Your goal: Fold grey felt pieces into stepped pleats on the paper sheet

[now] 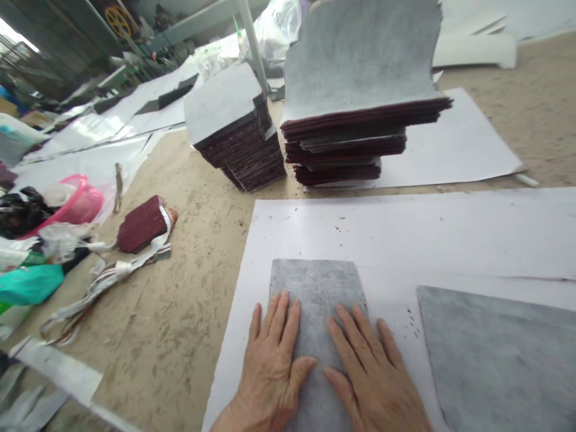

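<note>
Two hands lay flat on one gray sheet. The left hand pressed on its left side and the right hand on its right side — fingers spread out, neither grip closed on anything. The gray sheet lay on a big white paper on the counter. Just right of the gray sheet lay a second gray piece. Behind the gray sheet stood two stacks of dark red pads — a left stack and a right stack. Far left of the gray sheet sat one pink basket and one dark red bundle.
</note>
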A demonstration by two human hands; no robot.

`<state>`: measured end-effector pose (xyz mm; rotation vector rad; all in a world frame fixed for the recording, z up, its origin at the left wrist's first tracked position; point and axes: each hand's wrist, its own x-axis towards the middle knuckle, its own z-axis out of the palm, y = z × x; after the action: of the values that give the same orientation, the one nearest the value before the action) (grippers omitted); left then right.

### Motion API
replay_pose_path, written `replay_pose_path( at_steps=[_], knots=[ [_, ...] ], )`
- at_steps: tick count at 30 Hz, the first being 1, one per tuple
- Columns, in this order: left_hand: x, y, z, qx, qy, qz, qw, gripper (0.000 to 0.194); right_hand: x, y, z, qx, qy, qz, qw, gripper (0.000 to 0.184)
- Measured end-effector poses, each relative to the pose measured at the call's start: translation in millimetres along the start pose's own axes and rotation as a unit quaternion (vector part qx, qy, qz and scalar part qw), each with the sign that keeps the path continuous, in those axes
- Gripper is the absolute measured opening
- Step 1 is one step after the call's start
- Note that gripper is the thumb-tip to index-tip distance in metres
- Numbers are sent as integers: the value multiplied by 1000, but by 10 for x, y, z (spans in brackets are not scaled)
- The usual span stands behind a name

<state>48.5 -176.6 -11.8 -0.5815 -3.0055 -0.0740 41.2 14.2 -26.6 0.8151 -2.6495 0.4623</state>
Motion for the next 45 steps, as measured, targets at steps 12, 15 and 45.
replay_pose_path(
  at_steps=[12,15,45],
  knots=[
    [823,-452,-194,-124,-100,-151,976,45,758,575,-110,27,-135,119,983,32],
    [884,-480,-221,-137,-136,-182,964,38,820,605,-109,30,-164,168,972,33],
    [733,-565,-100,-254,-47,-293,921,22,970,422,-95,13,-240,387,890,14]
  ],
)
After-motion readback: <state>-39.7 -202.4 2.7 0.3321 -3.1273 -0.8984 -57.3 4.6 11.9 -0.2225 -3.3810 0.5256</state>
